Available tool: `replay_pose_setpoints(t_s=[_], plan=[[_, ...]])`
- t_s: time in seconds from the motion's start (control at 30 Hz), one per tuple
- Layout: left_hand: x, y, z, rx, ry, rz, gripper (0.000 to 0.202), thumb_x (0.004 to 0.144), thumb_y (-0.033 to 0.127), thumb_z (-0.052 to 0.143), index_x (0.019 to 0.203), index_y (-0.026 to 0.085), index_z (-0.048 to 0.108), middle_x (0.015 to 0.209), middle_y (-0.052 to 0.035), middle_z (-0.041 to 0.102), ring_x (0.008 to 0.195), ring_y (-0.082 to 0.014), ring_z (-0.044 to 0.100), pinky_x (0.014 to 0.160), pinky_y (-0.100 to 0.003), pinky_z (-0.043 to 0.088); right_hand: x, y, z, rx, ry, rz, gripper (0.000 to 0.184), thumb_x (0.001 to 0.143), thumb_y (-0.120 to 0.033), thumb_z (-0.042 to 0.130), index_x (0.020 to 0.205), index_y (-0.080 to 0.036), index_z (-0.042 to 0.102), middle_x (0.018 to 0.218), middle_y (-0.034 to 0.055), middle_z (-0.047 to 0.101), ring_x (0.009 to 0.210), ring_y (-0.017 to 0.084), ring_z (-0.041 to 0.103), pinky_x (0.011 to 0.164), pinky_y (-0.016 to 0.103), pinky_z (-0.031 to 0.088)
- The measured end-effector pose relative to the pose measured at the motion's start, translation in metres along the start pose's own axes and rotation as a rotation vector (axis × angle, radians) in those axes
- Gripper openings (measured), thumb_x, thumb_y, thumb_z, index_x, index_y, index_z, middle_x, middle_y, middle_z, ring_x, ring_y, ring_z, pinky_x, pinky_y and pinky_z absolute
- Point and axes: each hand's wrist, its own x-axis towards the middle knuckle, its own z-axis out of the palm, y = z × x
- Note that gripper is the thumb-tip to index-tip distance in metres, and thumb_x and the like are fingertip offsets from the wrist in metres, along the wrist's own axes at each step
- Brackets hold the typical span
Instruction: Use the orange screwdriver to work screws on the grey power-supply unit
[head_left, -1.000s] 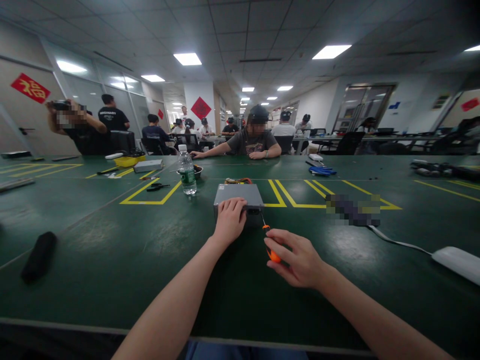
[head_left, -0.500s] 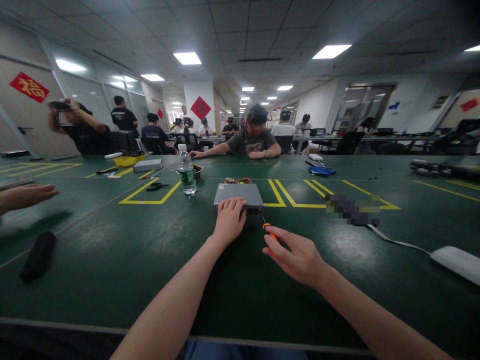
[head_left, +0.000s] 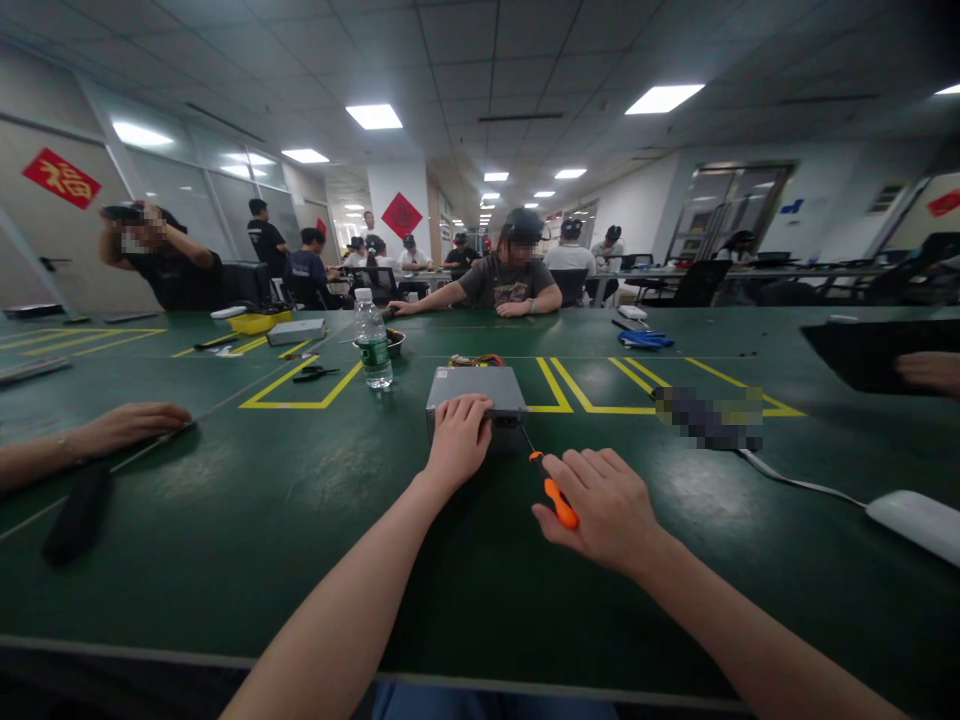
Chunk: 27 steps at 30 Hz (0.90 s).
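Note:
A grey metal computer power supply (head_left: 480, 384) sits on the green table in front of me, its bundled cables (head_left: 475, 361) at the far side. My left hand (head_left: 459, 435) grips its near edge, fingers over the top. In my right hand (head_left: 600, 505) is a screwdriver (head_left: 561, 503) with an orange and black handle, held between thumb and fingers. The thin shaft slants up toward the lower right of the power supply's near face, which has a socket. Whether the tip sits in a screw is too small to tell.
A water bottle (head_left: 373, 340) stands left of the power supply, before a bowl (head_left: 395, 343). A power strip (head_left: 919, 525) lies at right, its cord running to a blurred-out object (head_left: 709, 418). Another person's hand (head_left: 135, 425) rests at left by a black object (head_left: 79, 515). Someone sits opposite.
My right hand has shifted slightly right and its fingers have changed position on the screwdriver, showing more handle. Another person's hand at left reached in; a dark panel with a hand appeared at right.

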Motion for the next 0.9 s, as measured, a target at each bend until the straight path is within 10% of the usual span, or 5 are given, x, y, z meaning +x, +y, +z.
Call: replay_pose_setpoints(t_s=[0.63,0.9], plan=[[0.000,-0.004,0.002,-0.006,0.012,0.004,0.024,0.083,0.017,0.047,0.107,0.022,0.051,0.116,-0.0038,0.057,0.110,-0.0188,0.048,0.095,-0.036,0.032,0.003,-0.019,-0.003,-0.101,-0.124,0.069,0.020,0.089,-0.021,0.040,0.089,-0.016,0.059,0.066,0.0009,0.056,0.053,0.012,0.047,0.056,0.027,0.027],[0.000,-0.004,0.001,-0.009,0.007,0.013,0.024,0.084,0.017,0.047,0.107,0.022,0.052,0.116,-0.0044,0.057,0.110,-0.0191,0.048,0.094,-0.036,0.033,0.003,-0.017,-0.006,-0.131,-0.048,0.184,0.035,0.090,-0.042,0.043,0.071,-0.016,0.056,0.053,-0.0018,0.053,0.046,0.011,0.045,0.053,0.026,0.025]])
